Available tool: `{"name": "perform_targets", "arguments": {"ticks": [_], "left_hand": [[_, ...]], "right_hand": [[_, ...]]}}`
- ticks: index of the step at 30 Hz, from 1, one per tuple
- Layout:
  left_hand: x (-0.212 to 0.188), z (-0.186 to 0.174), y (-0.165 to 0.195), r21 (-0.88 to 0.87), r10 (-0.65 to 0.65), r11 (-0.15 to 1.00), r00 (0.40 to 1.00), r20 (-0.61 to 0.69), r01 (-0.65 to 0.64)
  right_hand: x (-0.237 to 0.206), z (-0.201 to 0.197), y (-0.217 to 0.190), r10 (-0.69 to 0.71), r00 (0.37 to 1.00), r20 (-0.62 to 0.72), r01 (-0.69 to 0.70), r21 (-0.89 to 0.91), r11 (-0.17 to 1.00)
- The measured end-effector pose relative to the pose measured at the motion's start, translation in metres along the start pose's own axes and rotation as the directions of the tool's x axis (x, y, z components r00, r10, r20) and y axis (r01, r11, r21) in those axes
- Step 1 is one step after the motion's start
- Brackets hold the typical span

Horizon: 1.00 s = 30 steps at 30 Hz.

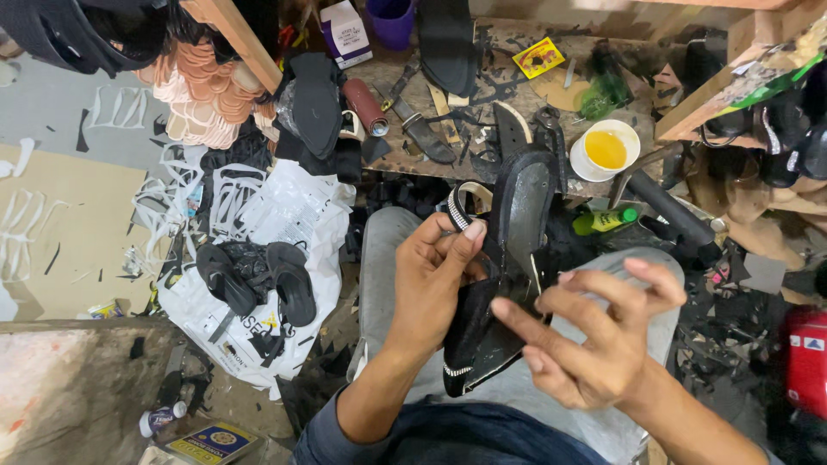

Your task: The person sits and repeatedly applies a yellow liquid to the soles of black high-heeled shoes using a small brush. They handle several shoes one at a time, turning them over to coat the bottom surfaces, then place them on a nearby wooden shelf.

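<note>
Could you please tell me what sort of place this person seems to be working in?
Most likely a small shoemaking or sandal repair workshop: a black sandal in hand, stacked tan soles, a cup of yellow glue, scraps on the cluttered workbench.

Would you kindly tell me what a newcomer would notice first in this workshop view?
At centre, the left hand grips a black sandal over the lap, the right hand touching it with one finger. Beyond, a white cup of yellow glue sits on the littered workbench.
</note>
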<state>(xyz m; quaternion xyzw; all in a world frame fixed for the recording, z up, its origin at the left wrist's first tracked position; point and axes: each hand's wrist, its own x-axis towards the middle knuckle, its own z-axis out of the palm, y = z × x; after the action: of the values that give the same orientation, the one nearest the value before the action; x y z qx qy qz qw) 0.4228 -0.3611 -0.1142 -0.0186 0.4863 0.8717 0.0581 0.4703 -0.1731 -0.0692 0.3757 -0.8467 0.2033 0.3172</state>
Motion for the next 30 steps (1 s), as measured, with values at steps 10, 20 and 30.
{"name": "perform_targets", "arguments": {"ticks": [10,20,30], "left_hand": [[0.001,-0.014,-0.015,-0.156,-0.504,0.828,0.838,0.209,0.538],[-0.032,-0.010,-0.024,-0.693,-0.443,0.379,0.778,0.446,0.613],[-0.031,-0.027,-0.006,-0.593,-0.193,0.689,0.894,0.404,0.417]], "right_hand": [[0.039,0.019,0.061,0.744,0.610,0.272,-0.558,0.814,0.160],[0.003,0.066,0.108,0.730,0.604,0.319,-0.465,0.886,-0.003],[-0.072,0.117,0.259,0.626,0.778,0.058,-0.595,-0.251,0.763]]}}
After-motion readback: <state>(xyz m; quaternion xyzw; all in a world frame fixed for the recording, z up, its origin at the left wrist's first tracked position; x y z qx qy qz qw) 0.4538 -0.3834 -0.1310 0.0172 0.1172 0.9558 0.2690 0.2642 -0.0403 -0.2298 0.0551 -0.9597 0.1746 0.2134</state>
